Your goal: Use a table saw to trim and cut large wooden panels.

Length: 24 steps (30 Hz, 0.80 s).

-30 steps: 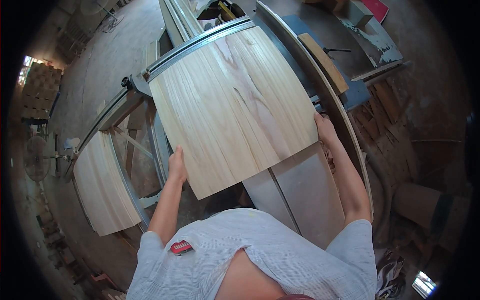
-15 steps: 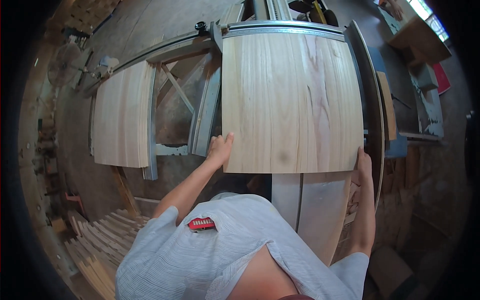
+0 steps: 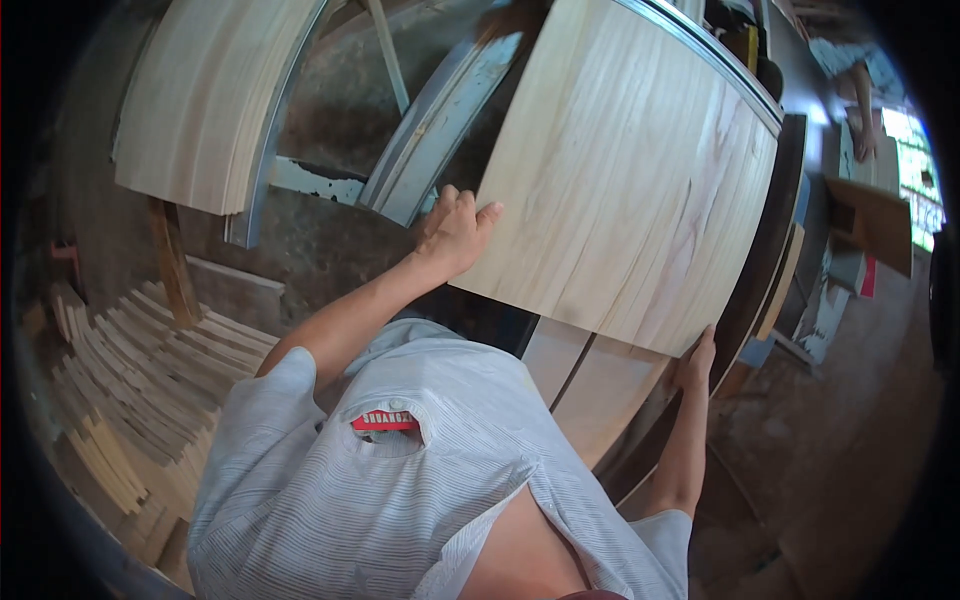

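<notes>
Slanted in view since the earlier frame, the wooden panel (image 3: 620, 180) abuts the metal rail (image 3: 718, 56), best kept flush by even pressure near its opposite corners: left hand (image 3: 455, 235), fingers curled, right hand (image 3: 698, 360), fingers mostly hidden, holds unclear.

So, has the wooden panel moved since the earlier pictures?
No: against the metal rail, the wooden panel shows no clear shift; its far right corner is still beside the rail's end.

Grey metal table (image 3: 622, 384), pale wooden panel (image 3: 630, 180) atop
</notes>
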Motion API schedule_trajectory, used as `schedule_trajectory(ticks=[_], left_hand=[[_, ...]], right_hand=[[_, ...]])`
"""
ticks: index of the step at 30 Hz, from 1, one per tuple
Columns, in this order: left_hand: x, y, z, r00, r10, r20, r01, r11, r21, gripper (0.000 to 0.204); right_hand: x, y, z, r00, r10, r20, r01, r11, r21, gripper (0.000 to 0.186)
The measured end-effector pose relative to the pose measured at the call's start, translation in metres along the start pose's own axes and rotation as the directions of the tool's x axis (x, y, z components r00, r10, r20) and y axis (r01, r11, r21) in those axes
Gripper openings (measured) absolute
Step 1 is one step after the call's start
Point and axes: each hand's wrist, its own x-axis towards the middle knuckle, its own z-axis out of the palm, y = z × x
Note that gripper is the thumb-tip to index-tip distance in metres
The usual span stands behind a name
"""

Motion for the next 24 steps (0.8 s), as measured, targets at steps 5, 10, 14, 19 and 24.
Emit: schedule_trajectory(ticks=[5,10,14,19,24], left_hand=[[-0.027,-0.021,0.01,0.95,0.223,-0.217,-0.246,0.966,-0.085,0.057],[-0.027,-0.028,-0.018,0.962,0.272,-0.034,-0.274,0.956,-0.1,0.054],[-0.021,-0.031,-0.019,0.933,0.357,-0.052,-0.359,0.932,-0.043,0.043],[-0.014,-0.034,-0.021,0.919,0.391,-0.057,-0.393,0.919,-0.03,0.041],[-0.017,-0.029,-0.017,0.916,0.387,-0.106,-0.394,0.918,-0.053,0.039]], right_hand=[[-0.017,-0.015,0.007,0.984,-0.089,-0.157,0.053,0.974,-0.222,0.049],[-0.011,-0.02,0.024,0.927,-0.195,-0.32,0.084,0.941,-0.329,0.041],[-0.006,-0.037,0.03,0.901,0.134,-0.412,-0.24,0.946,-0.216,0.054],[-0.005,-0.031,0.035,0.898,0.143,-0.415,-0.235,0.955,-0.18,0.055],[-0.006,-0.045,0.026,0.883,0.141,-0.447,-0.272,0.93,-0.245,0.056]])
